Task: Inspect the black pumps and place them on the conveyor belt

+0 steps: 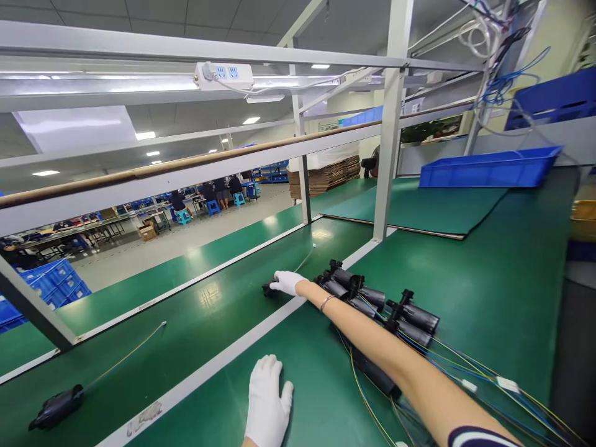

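Two white-gloved hands work over a green surface, seen from the head camera. The right hand [286, 283], its arm stretched forward from the lower right corner, closes its fingers on a black part [267, 290] at the far side of a pale strip [254, 338]; whether the part is lifted or resting is hidden. The left hand [269, 400] is open at the bottom centre, fingers pointing forward and thumb apart, with nothing in its grasp; whether it touches the surface cannot be told.

Several black cylinders [419, 318] lie clustered beside and partly behind the right forearm, their coloured wires [470, 366] trailing to the lower right among white connectors [507, 384]. Well apart at the lower left, a single black cylinder [56, 407] rests on its side beyond the strip, a thin wire [125, 355] running from it.

A long blue tray [488, 171] sits on a green mat [419, 206] at the upper right. A power strip [226, 76] hangs on the frame overhead; in the background, people sit at long tables near blue stools [212, 207].
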The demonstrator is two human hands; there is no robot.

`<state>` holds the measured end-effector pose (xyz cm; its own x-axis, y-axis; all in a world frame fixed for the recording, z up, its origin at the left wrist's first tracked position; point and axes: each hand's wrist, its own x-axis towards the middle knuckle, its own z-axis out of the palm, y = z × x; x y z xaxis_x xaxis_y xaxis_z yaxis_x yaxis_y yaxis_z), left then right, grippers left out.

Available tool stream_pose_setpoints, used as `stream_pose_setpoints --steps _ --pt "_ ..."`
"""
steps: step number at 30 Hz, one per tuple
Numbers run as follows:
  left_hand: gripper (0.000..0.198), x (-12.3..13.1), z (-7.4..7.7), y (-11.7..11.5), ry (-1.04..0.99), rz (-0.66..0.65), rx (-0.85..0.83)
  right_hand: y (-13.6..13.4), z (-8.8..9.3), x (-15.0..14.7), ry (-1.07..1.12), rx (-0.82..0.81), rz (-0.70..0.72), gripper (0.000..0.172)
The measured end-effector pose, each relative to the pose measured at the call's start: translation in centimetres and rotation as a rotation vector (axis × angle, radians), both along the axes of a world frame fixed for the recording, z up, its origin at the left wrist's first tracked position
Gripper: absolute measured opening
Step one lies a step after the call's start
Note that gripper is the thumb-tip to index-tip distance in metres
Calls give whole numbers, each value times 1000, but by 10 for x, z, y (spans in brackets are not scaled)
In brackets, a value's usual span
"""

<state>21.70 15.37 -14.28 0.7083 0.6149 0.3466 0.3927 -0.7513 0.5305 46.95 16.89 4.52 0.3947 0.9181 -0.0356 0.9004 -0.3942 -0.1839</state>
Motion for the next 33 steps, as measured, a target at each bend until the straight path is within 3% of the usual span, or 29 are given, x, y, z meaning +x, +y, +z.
stream_pose_setpoints --steps 5,8,12,15,18,21,25,28,31,33 --pt "44 3 -3 2 -12 -22 4 -39 12 52 -85 -105 -90 27" --pt "43 4 2 0 -34 -34 -44 -70 20 67 -114 -146 -120 24" --pt "42 2 19 -5 -69 -28 -175 -97 29 63 -154 -152 -96 24" --pt "41 0 43 -10 -116 -11 -341 -107 49 51 -234 -68 -80 25" --pt "41 7 80 -17 -223 -48 -534 -116 86 30 -334 63 -56 26" --pt "46 23 123 -28 -399 -185 -700 -125 125 -9 -398 177 14 27" --pt "78 36 169 -50 -591 -386 -953 -135 147 -85 -399 262 199 28" --pt "82 20 183 -65 -730 -561 -1284 -145 144 -133 -305 297 329 29" --pt "74 -7 181 -75 -855 -794 -1636 -157 140 -155 97 425 422 32" --pt "75 -22 175 -77 -884 -878 -1694 -164 138 -159 338 525 460 35"
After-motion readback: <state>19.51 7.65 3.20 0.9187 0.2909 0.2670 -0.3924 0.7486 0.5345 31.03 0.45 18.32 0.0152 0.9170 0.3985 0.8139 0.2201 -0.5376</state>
